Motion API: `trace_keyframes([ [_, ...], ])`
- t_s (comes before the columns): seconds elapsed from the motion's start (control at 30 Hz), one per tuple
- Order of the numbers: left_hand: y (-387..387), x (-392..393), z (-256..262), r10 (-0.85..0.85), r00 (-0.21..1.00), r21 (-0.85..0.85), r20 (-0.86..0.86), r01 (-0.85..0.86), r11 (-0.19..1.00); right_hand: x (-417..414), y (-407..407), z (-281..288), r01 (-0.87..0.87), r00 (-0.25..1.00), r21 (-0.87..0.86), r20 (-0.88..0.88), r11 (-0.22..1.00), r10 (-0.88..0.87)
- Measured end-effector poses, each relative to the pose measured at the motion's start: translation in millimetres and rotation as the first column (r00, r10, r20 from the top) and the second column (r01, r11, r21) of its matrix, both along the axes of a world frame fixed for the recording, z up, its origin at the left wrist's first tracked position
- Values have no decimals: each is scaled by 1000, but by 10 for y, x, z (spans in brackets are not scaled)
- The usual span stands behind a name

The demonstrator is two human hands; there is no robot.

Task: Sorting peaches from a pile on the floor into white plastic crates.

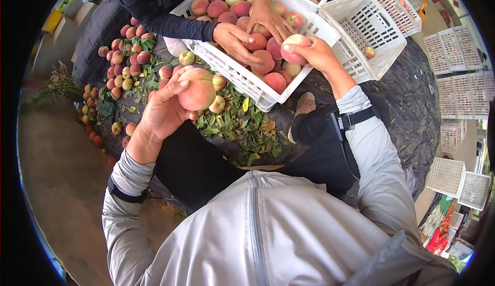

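Note:
A large pink-and-yellow peach [198,89] rests in my left hand [164,106], thumb on its upper side, above the leaf-strewn ground. My right hand [320,56] grips another peach [294,50] over the near right corner of a white plastic crate [236,78]. Many red and yellow peaches [263,62] fill that crate. Two hands of another person in dark sleeves, one hand [234,42] on the left and the other [267,15] further back, reach onto the fruit inside it.
Loose peaches [133,58] and green leaves [247,131] lie on a dark ground sheet [406,104] to the left and centre. A white crate [363,27] with one small peach [369,52] stands at right. Stacked crates [460,92] line the far right.

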State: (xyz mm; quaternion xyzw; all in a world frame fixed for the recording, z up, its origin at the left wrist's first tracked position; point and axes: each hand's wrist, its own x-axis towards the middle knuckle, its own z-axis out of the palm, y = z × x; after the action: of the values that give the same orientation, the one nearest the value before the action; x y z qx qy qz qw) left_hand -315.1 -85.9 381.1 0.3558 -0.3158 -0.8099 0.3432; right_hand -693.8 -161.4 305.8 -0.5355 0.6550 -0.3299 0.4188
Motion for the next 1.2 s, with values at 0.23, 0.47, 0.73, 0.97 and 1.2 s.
trace_keyframes([
  [0.23,54,154,-170,116,991,-14,62,-115,993,82,-170,-267,20,799,177,-595,984,91],
  [0.47,85,154,-120,126,991,-12,38,-126,992,220,-24,-30,-21,531,186,-830,982,168],
  [0.73,119,-2,24,32,999,-83,42,-29,996,1213,737,685,-385,874,-152,255,910,413],
  [0.97,204,-128,39,-134,991,-196,0,131,972,1426,789,514,-464,756,-103,472,880,454],
  [1.2,202,76,-2,21,991,-229,135,10,973,198,-138,632,13,962,-29,274,999,-4],
])
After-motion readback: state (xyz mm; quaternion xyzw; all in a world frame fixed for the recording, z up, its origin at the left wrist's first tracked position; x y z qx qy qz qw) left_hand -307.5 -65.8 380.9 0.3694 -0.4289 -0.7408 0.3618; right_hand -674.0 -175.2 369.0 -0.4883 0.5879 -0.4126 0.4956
